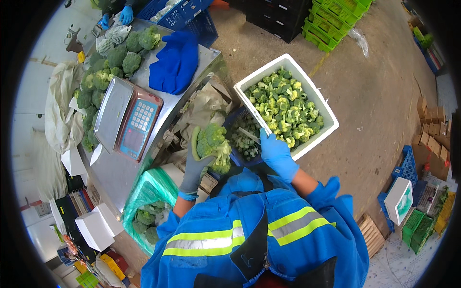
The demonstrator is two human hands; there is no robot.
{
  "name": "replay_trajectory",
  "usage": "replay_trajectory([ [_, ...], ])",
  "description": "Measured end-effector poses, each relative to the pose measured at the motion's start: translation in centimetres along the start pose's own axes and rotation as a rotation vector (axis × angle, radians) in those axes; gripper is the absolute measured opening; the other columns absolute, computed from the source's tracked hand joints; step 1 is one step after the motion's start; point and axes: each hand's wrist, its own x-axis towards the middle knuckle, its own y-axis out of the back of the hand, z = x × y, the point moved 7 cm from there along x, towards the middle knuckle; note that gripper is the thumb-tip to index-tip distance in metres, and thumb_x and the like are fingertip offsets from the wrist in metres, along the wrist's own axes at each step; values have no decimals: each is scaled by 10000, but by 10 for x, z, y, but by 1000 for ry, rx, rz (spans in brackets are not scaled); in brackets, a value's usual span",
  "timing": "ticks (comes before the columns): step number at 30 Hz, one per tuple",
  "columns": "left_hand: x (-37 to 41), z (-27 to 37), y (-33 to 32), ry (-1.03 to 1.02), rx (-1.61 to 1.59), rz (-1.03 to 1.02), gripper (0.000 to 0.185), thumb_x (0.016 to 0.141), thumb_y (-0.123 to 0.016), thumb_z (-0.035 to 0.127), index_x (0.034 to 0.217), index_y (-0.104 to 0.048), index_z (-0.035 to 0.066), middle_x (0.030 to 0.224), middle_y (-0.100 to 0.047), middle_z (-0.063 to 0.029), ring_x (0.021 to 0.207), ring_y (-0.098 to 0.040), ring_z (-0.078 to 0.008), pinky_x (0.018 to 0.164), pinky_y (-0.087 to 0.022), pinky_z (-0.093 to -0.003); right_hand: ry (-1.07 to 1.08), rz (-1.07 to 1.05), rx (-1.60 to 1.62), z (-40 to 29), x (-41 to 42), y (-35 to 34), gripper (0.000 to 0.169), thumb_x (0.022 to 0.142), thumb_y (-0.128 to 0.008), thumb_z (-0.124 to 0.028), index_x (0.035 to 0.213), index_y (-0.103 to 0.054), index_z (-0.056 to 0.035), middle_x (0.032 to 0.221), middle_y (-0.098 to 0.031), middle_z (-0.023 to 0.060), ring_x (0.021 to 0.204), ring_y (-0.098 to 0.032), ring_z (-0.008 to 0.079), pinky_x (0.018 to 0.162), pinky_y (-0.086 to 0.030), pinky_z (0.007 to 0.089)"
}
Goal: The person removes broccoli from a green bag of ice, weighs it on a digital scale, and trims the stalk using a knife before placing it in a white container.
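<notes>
My left hand (196, 165), in a grey-green glove, is closed around a head of broccoli (214, 144) in front of my chest. A blue-gloved right hand (276, 153) grips a knife, whose pale blade (249, 135) points left over a blue crate (234, 151) with leafy trimmings inside. Just beyond that hand stands a white foam box (315, 86) filled with cut broccoli florets (284, 104). To the lower left, a box lined with green plastic (151, 180) contains whole broccoli heads (146, 217).
A metal table (158, 122) at the left carries a scale (138, 118), a blue cloth (176, 61) and piled broccoli (117, 55). Behind it, a co-worker's blue-gloved hands (126, 15) are near net-wrapped heads. Black crates (275, 18) and green crates (333, 23) stand stacked beyond the foam box.
</notes>
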Motion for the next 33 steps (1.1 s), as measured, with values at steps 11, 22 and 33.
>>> replay_trajectory([
  [11,1,25,-31,91,-64,-192,933,707,-706,46,1493,-203,62,1412,-409,-116,1216,-484,-207,996,-429,-335,-22,-176,1651,-11,28,85,696,769,-701,-177,1401,-412,-143,1265,-559,152,1075,-601,234,921,-467,328],
  [22,14,-29,-2,530,-590,-221,682,930,-497,507,1425,-340,65,1377,-466,-133,1234,-499,-267,1023,-435,-424,654,-349,1020,-75,34,106,593,759,-518,-19,1303,-556,-251,1150,-543,120,1063,-565,324,909,-461,368],
  [33,-8,-24,-16,425,-437,-352,845,854,-573,546,1478,-230,91,1391,-451,-106,1224,-506,-241,970,-466,-371,300,-121,990,-45,37,80,510,788,-662,-350,1215,-536,-101,1030,-532,152,927,-573,317,812,-462,384],
])
